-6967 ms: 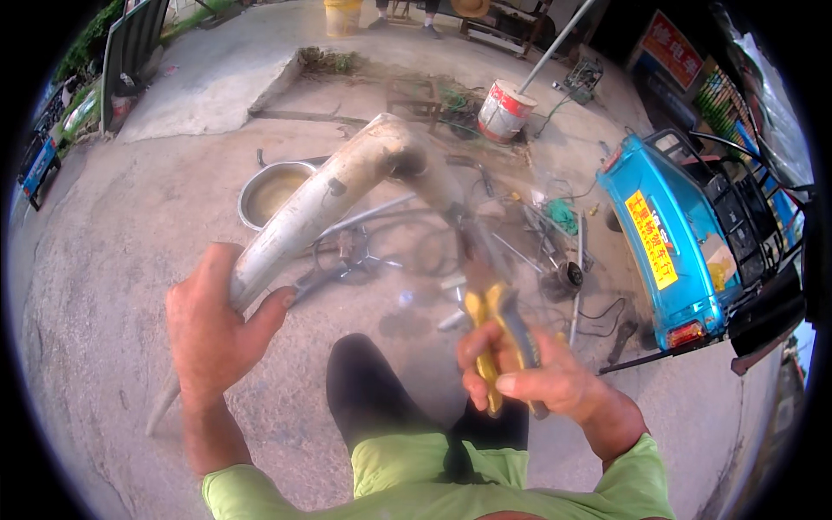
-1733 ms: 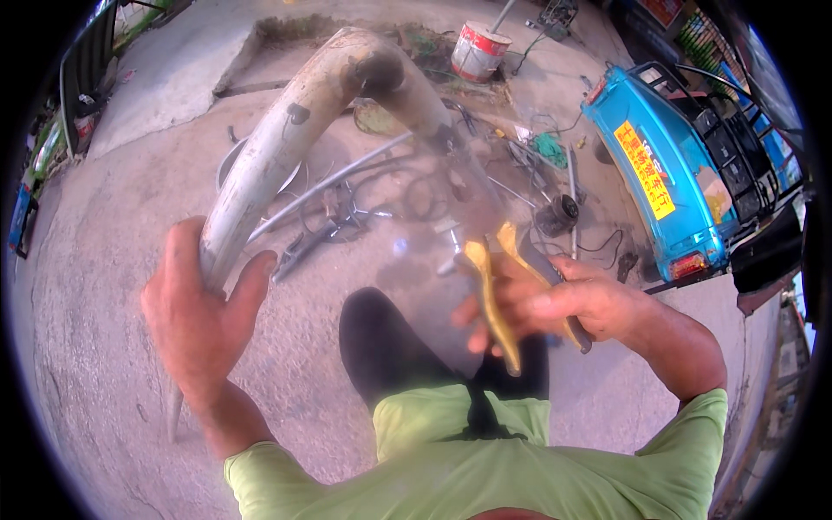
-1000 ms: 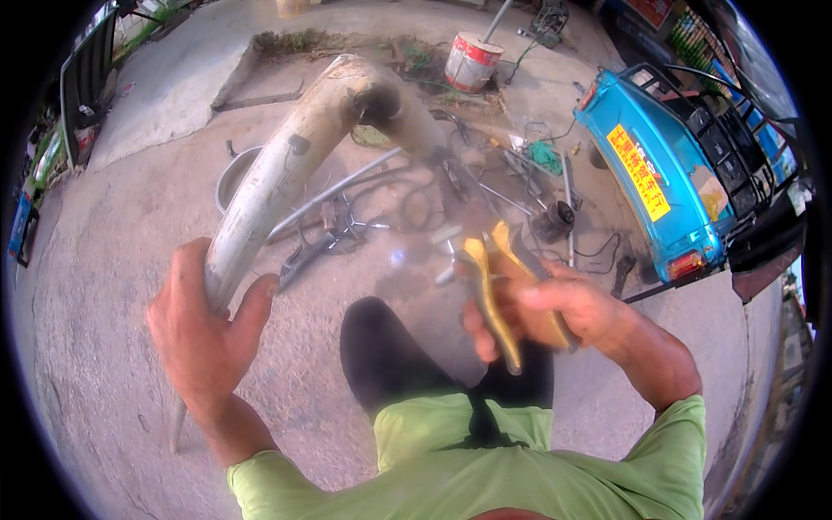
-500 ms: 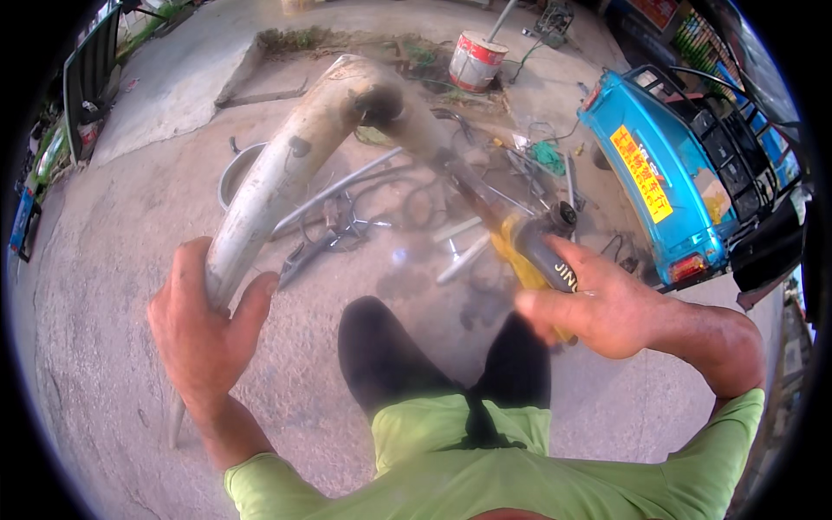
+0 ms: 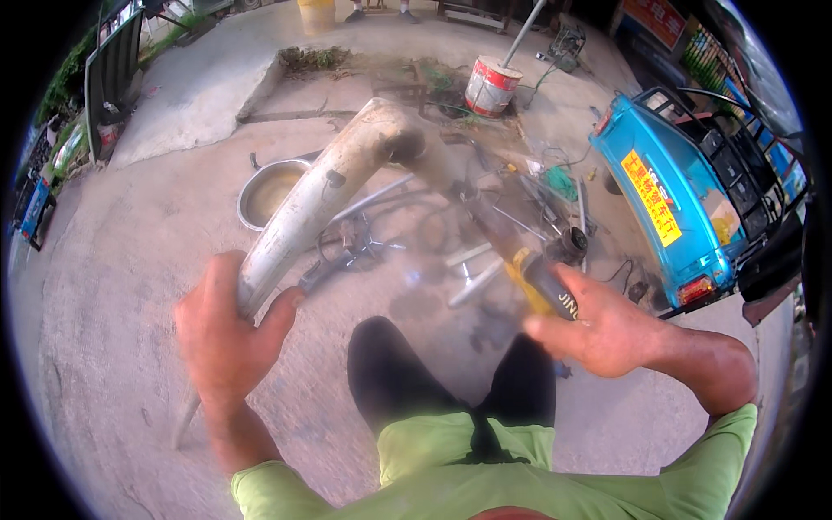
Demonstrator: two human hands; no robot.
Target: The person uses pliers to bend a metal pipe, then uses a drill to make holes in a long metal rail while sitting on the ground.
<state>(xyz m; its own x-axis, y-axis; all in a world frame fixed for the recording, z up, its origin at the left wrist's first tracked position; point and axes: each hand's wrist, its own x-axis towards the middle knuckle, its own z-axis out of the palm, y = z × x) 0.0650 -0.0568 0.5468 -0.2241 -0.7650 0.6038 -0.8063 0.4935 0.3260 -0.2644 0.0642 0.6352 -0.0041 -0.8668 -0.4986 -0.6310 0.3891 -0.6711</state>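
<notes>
Your right hand [image 5: 602, 325] has squeezed the pliers [image 5: 552, 288], handles no longer spread, so likely biting; left hand [image 5: 227, 325] grips pipe [image 5: 299, 221]

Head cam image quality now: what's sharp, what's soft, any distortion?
Head view: outdoor daylight; left hand and nearer leg of the bent whitish pipe fairly clear; head view centre: hazy, softening the pipe's other leg and the front end of the pliers, so their contact is hard to read; head view edges: fisheye bending, black corners.
</notes>
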